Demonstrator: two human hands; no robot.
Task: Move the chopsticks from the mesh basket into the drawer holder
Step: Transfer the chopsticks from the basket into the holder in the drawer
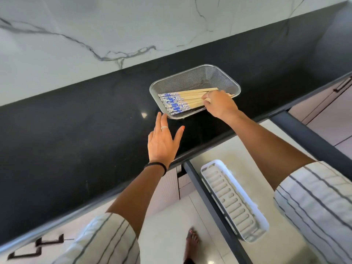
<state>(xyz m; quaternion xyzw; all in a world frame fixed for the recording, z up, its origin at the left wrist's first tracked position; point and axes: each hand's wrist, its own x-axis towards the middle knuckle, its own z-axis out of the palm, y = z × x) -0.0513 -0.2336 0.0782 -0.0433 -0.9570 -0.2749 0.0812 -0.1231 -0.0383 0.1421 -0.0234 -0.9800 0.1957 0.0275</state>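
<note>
Mesh basket [224, 77]: metal, rectangular, on the black countertop [76, 130], close to its front edge.
Chopsticks [182, 101]: a bundle lying flat in the basket, blue-and-white patterned ends to the left, plain wooden tips to the right.
Right hand [219, 103]: reaching into the basket's right side, fingers curled down onto the wooden ends of the chopsticks; it seems to pinch some, but the grip is hidden under the knuckles.
Left hand [162, 143]: flat over the countertop, fingers straight and spread, holding nothing; fingertips just beside the basket's near-left corner. A ring on 1 finger, a dark band at the wrist.
Drawer [215, 159]: pulled out below the countertop, dark-framed.
Drawer holder [234, 201]: white ridged tray lying in the drawer, no chopsticks in it.
Sleeves: striped, pale, on both arms.
</note>
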